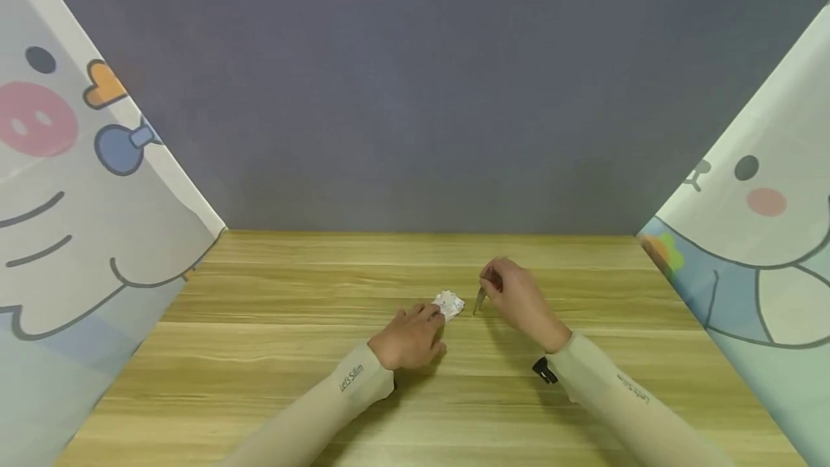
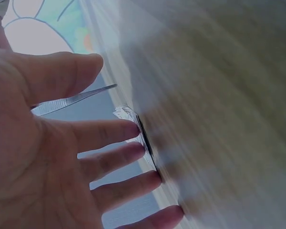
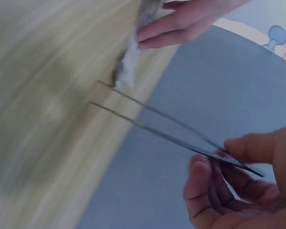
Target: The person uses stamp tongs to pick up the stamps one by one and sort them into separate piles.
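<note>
My right hand (image 1: 519, 298) pinches metal tweezers (image 3: 181, 141) between thumb and fingers. Their two slim tips stand apart and point down at the wooden table, just right of a small crumpled white packet (image 1: 449, 305). In the right wrist view the tips overlap the packet's near end. My left hand (image 1: 410, 337) lies palm down with its fingers stretched out. In the left wrist view its fingertips (image 2: 133, 129) rest at the packet's edge, and the other fingers reach the tabletop. What the packet contains is hidden.
The wooden table (image 1: 292, 373) stretches out to a grey panel (image 1: 415, 92) at the back. Cartoon-printed panels stand along the left (image 1: 130, 236) and right (image 1: 733, 236) sides. A black clip-like piece (image 1: 545, 370) sits at the right sleeve.
</note>
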{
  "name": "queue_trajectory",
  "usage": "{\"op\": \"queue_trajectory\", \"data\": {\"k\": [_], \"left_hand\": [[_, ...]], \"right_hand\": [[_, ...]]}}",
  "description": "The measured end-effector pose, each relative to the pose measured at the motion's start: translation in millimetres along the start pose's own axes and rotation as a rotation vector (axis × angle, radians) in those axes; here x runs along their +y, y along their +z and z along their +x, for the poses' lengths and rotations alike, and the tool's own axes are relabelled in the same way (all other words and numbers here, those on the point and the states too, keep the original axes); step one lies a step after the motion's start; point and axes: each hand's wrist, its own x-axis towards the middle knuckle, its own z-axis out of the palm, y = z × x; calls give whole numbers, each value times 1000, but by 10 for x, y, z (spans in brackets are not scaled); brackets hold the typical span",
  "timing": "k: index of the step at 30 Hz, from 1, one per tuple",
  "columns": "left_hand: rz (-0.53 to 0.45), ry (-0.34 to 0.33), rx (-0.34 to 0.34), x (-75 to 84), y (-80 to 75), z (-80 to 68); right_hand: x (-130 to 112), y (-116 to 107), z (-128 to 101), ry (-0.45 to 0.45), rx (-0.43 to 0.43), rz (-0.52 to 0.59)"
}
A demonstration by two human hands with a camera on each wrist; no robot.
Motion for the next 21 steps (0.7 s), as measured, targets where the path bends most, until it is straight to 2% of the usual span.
{"op": "queue_trajectory", "data": {"k": [5, 7, 13, 21], "left_hand": [[0, -9, -4, -8, 4, 1], [3, -8, 0, -7, 5, 8], [28, -10, 15, -4, 7, 32], [36, -14, 5, 28, 32, 47]], "right_hand": [[161, 132, 25, 21, -94, 37], [214, 166, 57, 15, -80, 67], [274, 240, 240, -48, 47, 176], [277, 381, 344, -51, 16, 187]]}}
